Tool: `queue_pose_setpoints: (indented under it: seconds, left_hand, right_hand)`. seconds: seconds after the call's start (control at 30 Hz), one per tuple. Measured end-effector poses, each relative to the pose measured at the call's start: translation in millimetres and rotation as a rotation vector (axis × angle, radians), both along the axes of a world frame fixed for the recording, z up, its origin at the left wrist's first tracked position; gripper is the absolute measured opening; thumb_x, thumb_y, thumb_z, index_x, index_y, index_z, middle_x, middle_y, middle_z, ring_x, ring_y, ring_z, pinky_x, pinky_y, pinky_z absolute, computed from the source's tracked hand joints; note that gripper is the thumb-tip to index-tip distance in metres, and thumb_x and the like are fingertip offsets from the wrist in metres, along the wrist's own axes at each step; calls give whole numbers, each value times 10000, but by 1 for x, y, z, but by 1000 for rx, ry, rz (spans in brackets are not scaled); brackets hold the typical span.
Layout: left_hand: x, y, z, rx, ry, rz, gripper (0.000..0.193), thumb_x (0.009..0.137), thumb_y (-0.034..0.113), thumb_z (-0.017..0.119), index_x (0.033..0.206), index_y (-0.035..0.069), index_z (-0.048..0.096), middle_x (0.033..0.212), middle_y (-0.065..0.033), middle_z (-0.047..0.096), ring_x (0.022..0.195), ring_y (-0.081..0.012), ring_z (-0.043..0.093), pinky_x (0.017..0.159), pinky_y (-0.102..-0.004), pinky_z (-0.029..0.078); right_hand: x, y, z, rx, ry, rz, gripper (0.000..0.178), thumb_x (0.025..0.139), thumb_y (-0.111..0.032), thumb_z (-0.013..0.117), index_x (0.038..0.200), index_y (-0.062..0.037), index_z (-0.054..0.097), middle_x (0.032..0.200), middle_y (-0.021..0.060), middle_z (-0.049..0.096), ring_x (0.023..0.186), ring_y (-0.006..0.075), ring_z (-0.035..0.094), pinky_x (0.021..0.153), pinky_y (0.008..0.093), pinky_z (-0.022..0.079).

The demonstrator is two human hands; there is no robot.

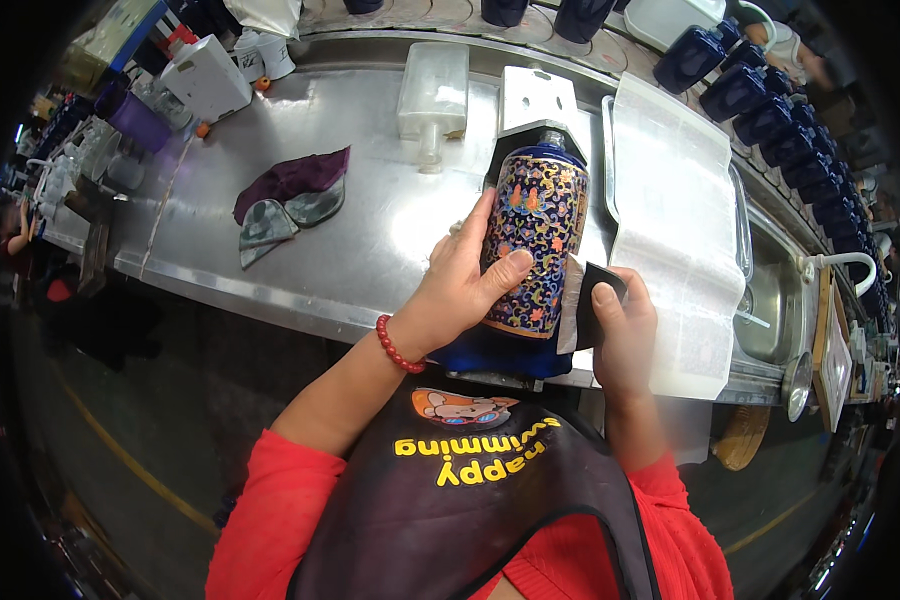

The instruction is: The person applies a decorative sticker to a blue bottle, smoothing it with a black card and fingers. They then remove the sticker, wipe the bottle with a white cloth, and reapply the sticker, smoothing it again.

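Resting at the near edge of the bench (360,240), the patterned blue bottle (540,205) is gripped by the left hand (460,275), apparently for steadiness; a black scraper (587,315) is pinched in the right hand (630,330).

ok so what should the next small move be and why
Probably press the flat black tool gently along the right edge of the colourful floral sheet: the right hand holds it there, a pale strip shows between them, and the left hand rests against the glossy dark blue bottle, likely steadying it.
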State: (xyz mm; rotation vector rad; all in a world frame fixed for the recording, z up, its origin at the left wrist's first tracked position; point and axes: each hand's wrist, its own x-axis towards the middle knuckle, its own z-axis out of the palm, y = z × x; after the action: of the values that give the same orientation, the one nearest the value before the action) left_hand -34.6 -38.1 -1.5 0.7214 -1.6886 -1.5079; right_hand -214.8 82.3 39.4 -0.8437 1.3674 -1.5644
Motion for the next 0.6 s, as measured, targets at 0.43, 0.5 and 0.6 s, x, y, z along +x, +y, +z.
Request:
queue_pose_setpoints:
  seconds: [0.43,0.5,0.6]
  left_hand:
    - [-14,-23,24,218,146,-64,920,996,366,672,1573,-112,138,1523,-225,403,1383,-235,440,1143,-353,375]
    - [-23,-26,24,177,118,8,942,976,436,680,1547,-131,192,1462,-270,453,1361,-298,468,1144,-383,375]
    - [-30,-31,21,206,94,50,917,972,487,666,1507,-146,273,1411,-321,488,1326,-361,503,1126,-417,393]
  right_hand:
    - [-3,0,2,-39,-60,-4,212,1018,-158,648,1155,-16,570,1004,24,672,880,67,613,790,222,510]
    - [-4,-1,2,-38,-69,-5,211,1017,-155,647,1156,-16,570,1003,24,670,879,68,612,789,221,509]
    - [-4,-2,2,-28,-56,-23,207,1017,-145,642,1161,-15,571,1001,23,665,877,67,610,788,219,506]
